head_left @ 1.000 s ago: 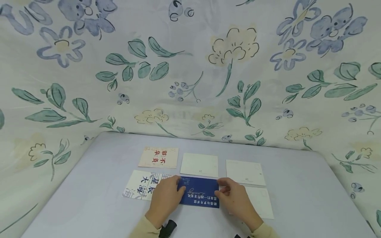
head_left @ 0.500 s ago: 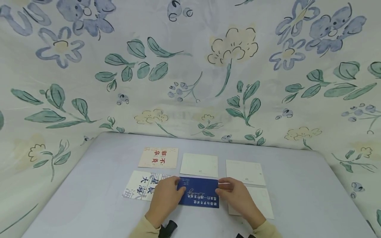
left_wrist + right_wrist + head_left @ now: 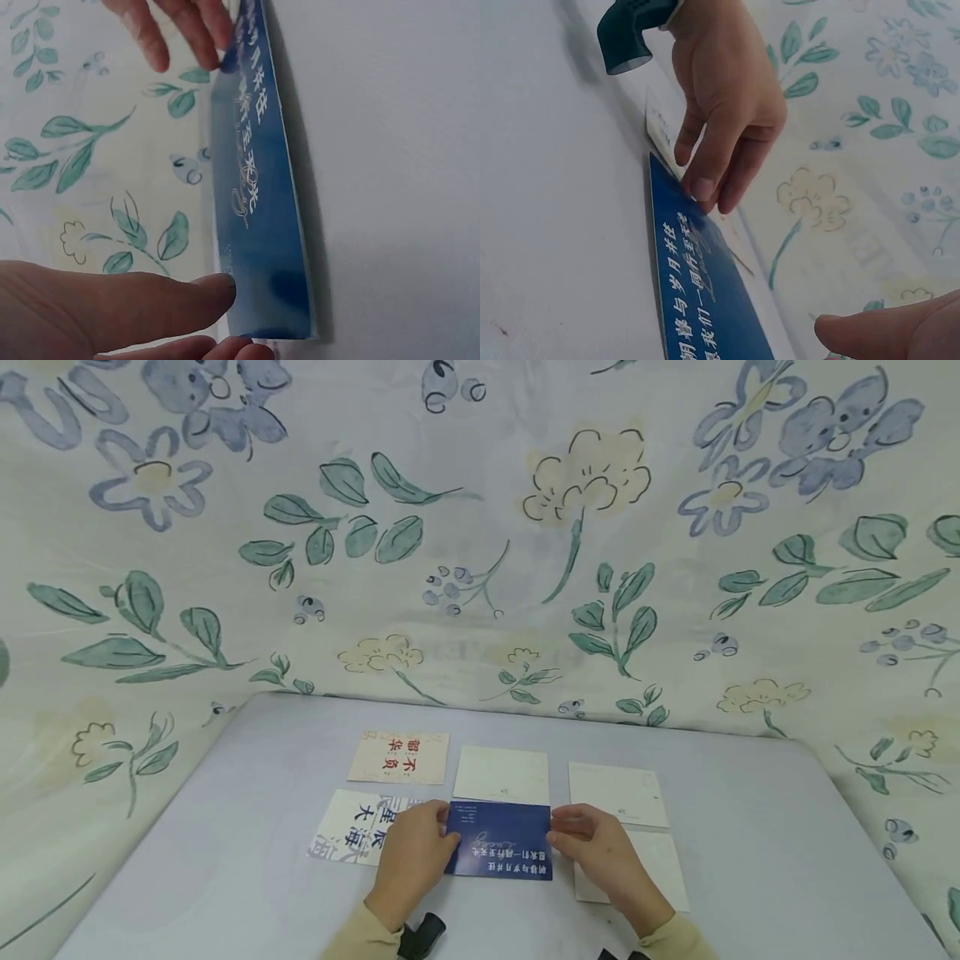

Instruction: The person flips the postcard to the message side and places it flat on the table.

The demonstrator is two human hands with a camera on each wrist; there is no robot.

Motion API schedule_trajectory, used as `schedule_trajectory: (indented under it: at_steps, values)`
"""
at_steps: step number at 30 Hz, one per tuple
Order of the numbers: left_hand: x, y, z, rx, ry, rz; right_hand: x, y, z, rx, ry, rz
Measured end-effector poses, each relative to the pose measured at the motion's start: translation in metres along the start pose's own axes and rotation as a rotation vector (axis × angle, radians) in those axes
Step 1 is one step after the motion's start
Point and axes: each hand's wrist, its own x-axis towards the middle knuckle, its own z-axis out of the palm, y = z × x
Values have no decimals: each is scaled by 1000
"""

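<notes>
A dark blue postcard point(image 3: 501, 842) with white lettering is slightly raised over the table, its shadow beside it in the left wrist view. My left hand point(image 3: 411, 852) pinches its left edge, thumb on top and fingers beneath. At the right edge, my right hand point(image 3: 600, 856) holds it between thumb and fingers. In the right wrist view only the right thumb point(image 3: 885, 326) shows much; the left hand point(image 3: 727, 105) is at the card's far end. Partly behind the left hand lies a white postcard point(image 3: 352, 827) with dark blue lettering.
A cream postcard point(image 3: 399, 758) with red lettering lies behind on the left. Blank-looking pale cards lie at back centre point(image 3: 502, 774), back right point(image 3: 618, 795) and partly behind the right hand point(image 3: 660, 868). A floral cloth point(image 3: 480, 568) hangs behind the table point(image 3: 750, 843).
The blue postcard has shifted slightly away from me and its far edge has risen. The right hand has moved slightly right; the left has moved a little left. The other cards stay put.
</notes>
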Motion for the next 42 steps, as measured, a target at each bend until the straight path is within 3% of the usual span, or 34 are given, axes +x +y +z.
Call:
schedule_trajectory:
  at_steps: [8,16,23,42]
  values:
    - [1,-1,-1,24,30,15,2,3,-1,29,-9,-60]
    - [1,1,-2,-13,9,-10,4,6,3,-35,127,-106]
    - [2,0,-5,-81,10,-13,4,8,3,17,144,-138]
    - [7,-2,-16,-154,29,-63,3,4,6,-45,157,-75]
